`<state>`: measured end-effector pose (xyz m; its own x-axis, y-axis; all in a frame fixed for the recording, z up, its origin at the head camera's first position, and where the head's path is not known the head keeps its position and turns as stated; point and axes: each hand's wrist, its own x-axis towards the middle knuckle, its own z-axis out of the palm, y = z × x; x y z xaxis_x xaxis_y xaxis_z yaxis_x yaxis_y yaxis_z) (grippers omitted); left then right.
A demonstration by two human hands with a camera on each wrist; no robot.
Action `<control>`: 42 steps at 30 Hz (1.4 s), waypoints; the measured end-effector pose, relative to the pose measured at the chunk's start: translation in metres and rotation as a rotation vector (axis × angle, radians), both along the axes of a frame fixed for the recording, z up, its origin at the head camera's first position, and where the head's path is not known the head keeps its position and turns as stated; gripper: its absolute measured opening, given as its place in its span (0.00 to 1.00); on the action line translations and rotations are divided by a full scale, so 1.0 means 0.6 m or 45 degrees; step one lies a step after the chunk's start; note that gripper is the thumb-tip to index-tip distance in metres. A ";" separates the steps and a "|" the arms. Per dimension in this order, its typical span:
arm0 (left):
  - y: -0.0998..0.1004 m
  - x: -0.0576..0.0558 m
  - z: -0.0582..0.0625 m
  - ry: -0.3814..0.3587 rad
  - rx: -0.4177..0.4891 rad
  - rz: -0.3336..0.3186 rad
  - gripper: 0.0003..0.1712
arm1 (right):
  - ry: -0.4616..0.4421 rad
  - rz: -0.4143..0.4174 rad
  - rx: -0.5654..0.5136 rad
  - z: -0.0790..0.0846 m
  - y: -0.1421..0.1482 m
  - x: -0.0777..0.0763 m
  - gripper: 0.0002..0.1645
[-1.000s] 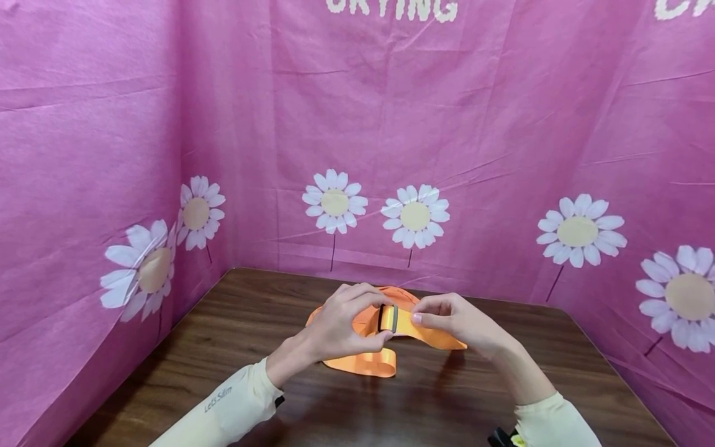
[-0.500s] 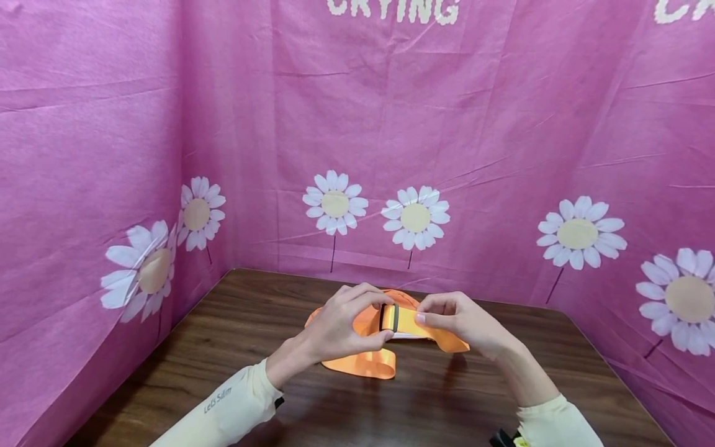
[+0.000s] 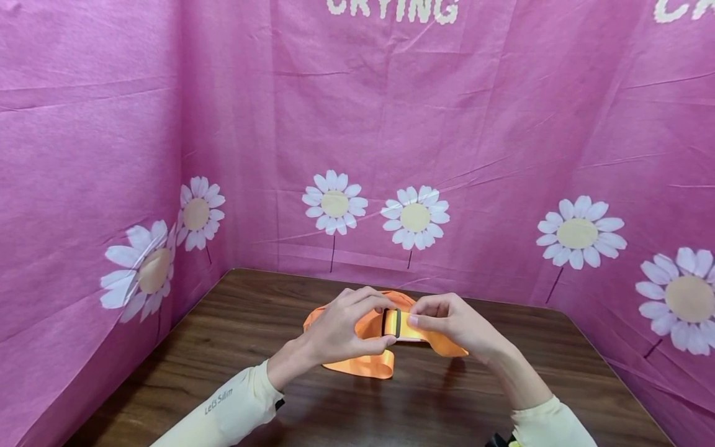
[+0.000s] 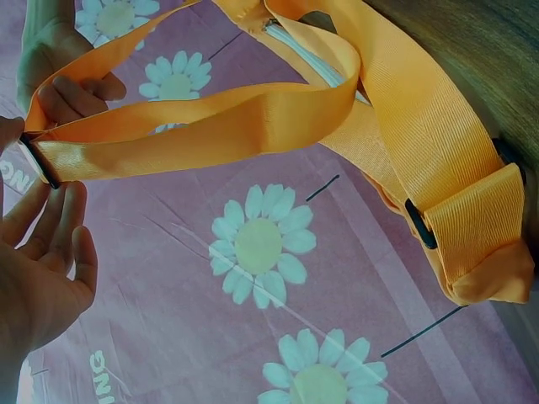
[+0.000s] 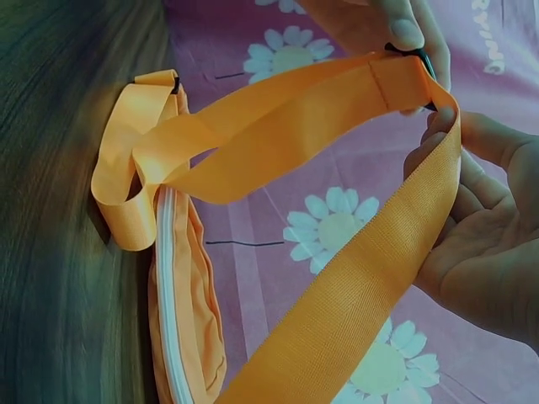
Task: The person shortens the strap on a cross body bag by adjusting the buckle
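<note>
An orange waist bag (image 5: 206, 311) with a white zipper (image 5: 173, 278) lies on the table; its wide orange strap (image 3: 445, 345) is raised from it. My left hand (image 3: 335, 332) pinches a black slide buckle (image 3: 398, 323) between thumb and fingers, with the strap threaded at it. Close to the right of the buckle, my right hand (image 3: 466, 329) pinches the strap between thumb and curled fingers, and a length of it hangs down below. In the left wrist view, a second black buckle (image 4: 421, 223) sits lower on the strap, near the bag.
A dark wood-grain table (image 3: 268, 385) is under the hands. Pink cloth (image 3: 475, 124) printed with white daisies stands behind it and on both sides. A loop of strap (image 3: 368, 365) rests on the tabletop in front of the bag.
My right hand goes slightly right with the strap, then back left, closer to the buckle. The buckle shifts a little right in my left hand, and the hanging strap bulges lower.
</note>
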<state>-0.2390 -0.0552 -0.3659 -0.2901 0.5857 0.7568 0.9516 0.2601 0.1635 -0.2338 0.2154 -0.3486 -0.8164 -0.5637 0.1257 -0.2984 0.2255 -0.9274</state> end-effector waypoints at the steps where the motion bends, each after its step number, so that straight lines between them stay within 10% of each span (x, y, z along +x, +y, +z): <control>1: 0.000 0.000 0.000 -0.003 0.000 -0.003 0.23 | 0.010 -0.001 0.007 0.000 -0.001 0.000 0.09; 42: -0.009 -0.002 0.008 -0.073 -0.005 0.033 0.24 | -0.017 0.060 -0.119 0.002 0.018 -0.005 0.08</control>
<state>-0.2405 -0.0607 -0.3609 -0.3480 0.5804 0.7363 0.9337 0.2853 0.2164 -0.2370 0.2260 -0.3476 -0.7912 -0.5878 0.1687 -0.2939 0.1235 -0.9478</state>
